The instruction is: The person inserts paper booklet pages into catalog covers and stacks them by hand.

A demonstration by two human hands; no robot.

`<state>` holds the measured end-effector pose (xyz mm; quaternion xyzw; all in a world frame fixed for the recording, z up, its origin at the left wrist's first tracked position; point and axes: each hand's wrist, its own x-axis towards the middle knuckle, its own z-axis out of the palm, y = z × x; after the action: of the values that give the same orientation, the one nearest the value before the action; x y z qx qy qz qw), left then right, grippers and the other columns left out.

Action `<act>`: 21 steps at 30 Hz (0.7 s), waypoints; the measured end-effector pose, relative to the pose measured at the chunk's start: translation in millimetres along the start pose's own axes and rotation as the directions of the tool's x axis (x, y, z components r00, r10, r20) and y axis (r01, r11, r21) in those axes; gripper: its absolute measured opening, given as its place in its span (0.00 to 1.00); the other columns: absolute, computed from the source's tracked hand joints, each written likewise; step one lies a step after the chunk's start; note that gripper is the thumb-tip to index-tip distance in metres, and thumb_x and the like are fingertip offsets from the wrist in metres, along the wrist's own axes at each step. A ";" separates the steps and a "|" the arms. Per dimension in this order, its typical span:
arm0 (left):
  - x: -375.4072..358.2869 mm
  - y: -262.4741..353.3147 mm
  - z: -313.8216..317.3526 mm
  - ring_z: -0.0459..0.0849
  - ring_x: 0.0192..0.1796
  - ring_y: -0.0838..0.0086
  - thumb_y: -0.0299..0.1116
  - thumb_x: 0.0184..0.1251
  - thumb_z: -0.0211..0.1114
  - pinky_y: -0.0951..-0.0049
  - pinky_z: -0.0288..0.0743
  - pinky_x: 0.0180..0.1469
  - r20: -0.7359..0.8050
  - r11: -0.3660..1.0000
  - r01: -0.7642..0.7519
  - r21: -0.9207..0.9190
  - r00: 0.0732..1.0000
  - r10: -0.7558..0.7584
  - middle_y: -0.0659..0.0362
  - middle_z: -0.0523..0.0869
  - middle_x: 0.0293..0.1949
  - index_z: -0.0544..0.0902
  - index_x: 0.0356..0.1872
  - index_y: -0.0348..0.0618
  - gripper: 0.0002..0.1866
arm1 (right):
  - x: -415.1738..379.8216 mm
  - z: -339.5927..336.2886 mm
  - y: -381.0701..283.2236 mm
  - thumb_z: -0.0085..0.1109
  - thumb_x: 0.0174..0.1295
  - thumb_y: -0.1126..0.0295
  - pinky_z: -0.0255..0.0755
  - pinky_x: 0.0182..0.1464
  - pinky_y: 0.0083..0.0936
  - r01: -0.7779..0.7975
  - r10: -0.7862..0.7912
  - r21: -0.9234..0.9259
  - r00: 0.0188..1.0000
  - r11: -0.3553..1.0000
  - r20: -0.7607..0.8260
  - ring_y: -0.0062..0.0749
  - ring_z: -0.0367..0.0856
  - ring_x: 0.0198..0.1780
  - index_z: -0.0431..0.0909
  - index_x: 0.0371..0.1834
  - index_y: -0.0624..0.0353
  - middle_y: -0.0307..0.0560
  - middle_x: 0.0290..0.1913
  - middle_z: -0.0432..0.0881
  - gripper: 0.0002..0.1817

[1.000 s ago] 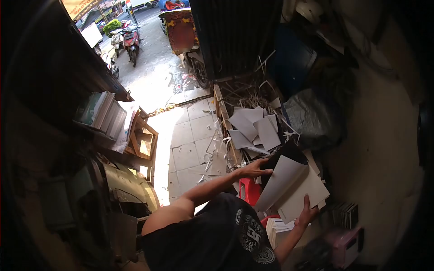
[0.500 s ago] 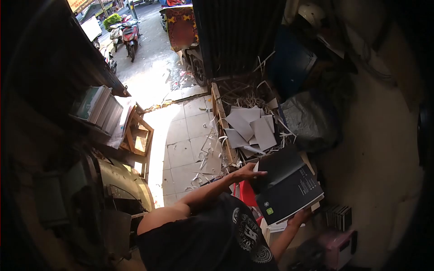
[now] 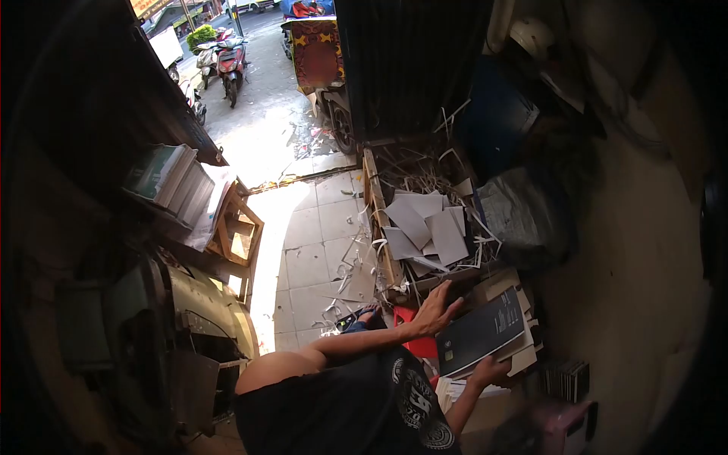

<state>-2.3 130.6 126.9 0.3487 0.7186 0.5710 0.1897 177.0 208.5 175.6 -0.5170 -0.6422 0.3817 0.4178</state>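
Note:
A dark-covered book (image 3: 483, 334) with small pale lettering lies closed over a stack of papers and card (image 3: 525, 350). My right hand (image 3: 491, 371) grips its lower right edge, with part of the fingers hidden at the book. Just off the book's upper left corner is my left hand (image 3: 440, 309), raised, fingers apart and holding nothing. Beneath my left forearm shows part of a red plastic object (image 3: 422, 346), mostly covered.
A wooden-edged bin (image 3: 384, 250) holds grey sheets (image 3: 447, 235) and paper strips. Books (image 3: 178, 182) are piled on a wooden stand at left. Paper scraps litter the tiled floor (image 3: 303, 265). At lower right are a pink object (image 3: 569, 428) and thin dark items (image 3: 567, 381).
The book was held up with its cover open; now it is closed and lower, on the stack. My left hand has let go of the cover. The view has shifted slightly.

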 end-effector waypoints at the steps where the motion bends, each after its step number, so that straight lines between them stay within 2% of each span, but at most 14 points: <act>1: -5.2 34.2 -6.1 0.59 0.71 0.45 0.54 0.73 0.50 0.57 0.54 0.72 0.124 0.996 -0.070 -0.052 0.989 0.076 0.34 0.60 0.68 0.53 0.70 0.31 0.39 | -3.1 1.1 -6.4 0.55 0.61 0.76 0.74 0.51 0.35 -0.007 0.008 -0.057 0.999 0.998 0.031 0.45 0.82 0.47 0.73 0.49 0.78 0.62 0.46 0.82 0.16; 3: -20.1 57.7 9.1 0.55 0.74 0.47 0.54 0.72 0.50 0.57 0.51 0.73 0.312 0.985 -0.147 -0.088 0.935 0.167 0.33 0.56 0.69 0.50 0.71 0.30 0.41 | -5.1 11.6 -5.5 0.56 0.61 0.75 0.75 0.50 0.33 0.139 -0.136 -0.095 0.990 0.986 0.039 0.46 0.83 0.46 0.75 0.52 0.73 0.62 0.46 0.83 0.17; 5: -28.5 60.8 14.3 0.59 0.72 0.49 0.54 0.72 0.52 0.58 0.54 0.72 0.323 0.987 -0.143 -0.079 0.933 0.161 0.38 0.60 0.69 0.55 0.71 0.34 0.38 | -15.4 18.3 1.3 0.55 0.62 0.76 0.74 0.51 0.33 0.103 -0.116 0.147 0.990 0.984 0.079 0.46 0.82 0.48 0.74 0.54 0.74 0.63 0.48 0.81 0.18; 6: -26.6 57.1 14.2 0.61 0.72 0.50 0.53 0.72 0.52 0.59 0.56 0.71 0.316 0.987 -0.128 -0.094 0.937 0.151 0.40 0.63 0.69 0.57 0.70 0.35 0.37 | -18.1 20.9 -13.1 0.58 0.63 0.74 0.74 0.52 0.33 0.164 -0.159 -0.062 0.985 0.985 0.073 0.45 0.82 0.49 0.73 0.54 0.74 0.62 0.50 0.81 0.19; 7: -23.6 54.7 15.4 0.64 0.71 0.52 0.52 0.72 0.52 0.60 0.58 0.70 0.311 0.987 -0.116 -0.112 0.939 0.146 0.41 0.65 0.68 0.60 0.69 0.36 0.35 | -15.8 17.0 -25.7 0.58 0.64 0.73 0.74 0.52 0.33 0.160 -0.157 -0.042 0.985 0.986 0.071 0.45 0.82 0.48 0.73 0.53 0.74 0.62 0.49 0.81 0.18; 8: -18.6 53.7 10.8 0.81 0.56 0.57 0.44 0.73 0.55 0.63 0.73 0.56 0.226 0.987 -0.061 -0.147 0.970 0.094 0.41 0.81 0.53 0.75 0.58 0.36 0.22 | -12.2 13.4 -37.2 0.58 0.64 0.71 0.74 0.51 0.33 0.157 -0.155 -0.021 0.986 0.987 0.067 0.45 0.82 0.48 0.73 0.52 0.75 0.62 0.48 0.81 0.18; 9: -9.1 64.9 -11.7 0.85 0.37 0.67 0.37 0.73 0.55 0.68 0.75 0.40 0.290 0.990 0.021 -0.136 0.957 0.019 0.42 0.84 0.35 0.80 0.46 0.34 0.14 | -10.5 10.1 -42.5 0.58 0.65 0.70 0.74 0.50 0.34 0.150 -0.149 0.000 0.987 0.989 0.067 0.45 0.83 0.47 0.73 0.51 0.75 0.61 0.47 0.81 0.18; 11: 12.7 42.6 -34.8 0.74 0.29 0.81 0.36 0.73 0.56 0.71 0.71 0.33 0.224 0.980 -0.113 -0.162 0.963 0.148 0.51 0.79 0.24 0.80 0.40 0.34 0.13 | -2.5 -5.1 -40.9 0.62 0.64 0.69 0.73 0.52 0.32 0.111 -0.119 0.074 0.985 0.991 0.121 0.41 0.81 0.47 0.74 0.52 0.73 0.57 0.47 0.82 0.19; 13: 37.1 20.5 -59.7 0.76 0.34 0.83 0.39 0.76 0.53 0.76 0.73 0.38 0.195 0.961 0.043 -0.273 0.981 0.011 0.64 0.80 0.28 0.81 0.41 0.35 0.16 | 5.2 -29.9 -44.2 0.63 0.63 0.69 0.73 0.52 0.31 0.105 -0.120 0.078 0.968 0.991 0.220 0.40 0.81 0.47 0.75 0.52 0.71 0.55 0.47 0.82 0.19; 14: 51.5 9.0 -72.0 0.80 0.35 0.78 0.43 0.76 0.53 0.74 0.75 0.41 0.266 0.933 0.116 -0.341 0.964 -0.023 0.60 0.84 0.31 0.81 0.42 0.34 0.19 | 11.9 -46.1 -30.6 0.64 0.62 0.70 0.72 0.55 0.32 0.007 -0.096 0.245 0.930 0.970 0.354 0.38 0.78 0.51 0.71 0.58 0.69 0.53 0.52 0.80 0.24; 15: 60.9 14.3 -80.9 0.81 0.39 0.82 0.44 0.75 0.54 0.78 0.75 0.45 0.277 0.823 0.054 -0.566 0.952 0.128 0.66 0.84 0.36 0.82 0.45 0.36 0.19 | 12.0 -61.0 -21.9 0.64 0.62 0.70 0.69 0.60 0.35 -0.084 -0.056 0.323 0.914 0.943 0.402 0.37 0.73 0.58 0.61 0.68 0.64 0.52 0.60 0.72 0.33; 16: 62.0 19.0 -81.9 0.81 0.39 0.83 0.44 0.76 0.53 0.78 0.76 0.45 0.445 0.744 0.250 -0.619 0.893 0.070 0.66 0.83 0.37 0.80 0.49 0.37 0.19 | 14.5 -71.1 -12.3 0.63 0.61 0.71 0.66 0.62 0.36 -0.162 -0.028 0.368 0.887 0.916 0.462 0.39 0.70 0.61 0.55 0.71 0.61 0.52 0.64 0.68 0.36; 19: 56.4 34.9 -57.2 0.81 0.43 0.83 0.43 0.75 0.54 0.77 0.77 0.47 0.735 0.508 0.609 -0.610 0.674 0.074 0.63 0.83 0.43 0.76 0.58 0.40 0.20 | 10.4 -68.5 4.6 0.62 0.61 0.71 0.63 0.66 0.40 -0.287 0.035 0.421 0.858 0.861 0.513 0.43 0.66 0.65 0.51 0.74 0.57 0.52 0.67 0.64 0.40; 21: 47.3 38.7 -37.6 0.80 0.46 0.80 0.39 0.73 0.58 0.75 0.76 0.48 0.745 0.455 0.637 -0.622 0.660 0.095 0.62 0.83 0.46 0.77 0.57 0.40 0.18 | 11.0 -53.0 22.9 0.62 0.61 0.71 0.62 0.66 0.41 -0.232 0.004 0.387 0.862 0.892 0.507 0.44 0.64 0.66 0.51 0.75 0.56 0.52 0.67 0.64 0.40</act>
<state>-48.9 142.8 180.1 0.2603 0.2620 0.6276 0.6854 232.9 226.4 175.1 -0.3350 -0.5916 0.6600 0.3197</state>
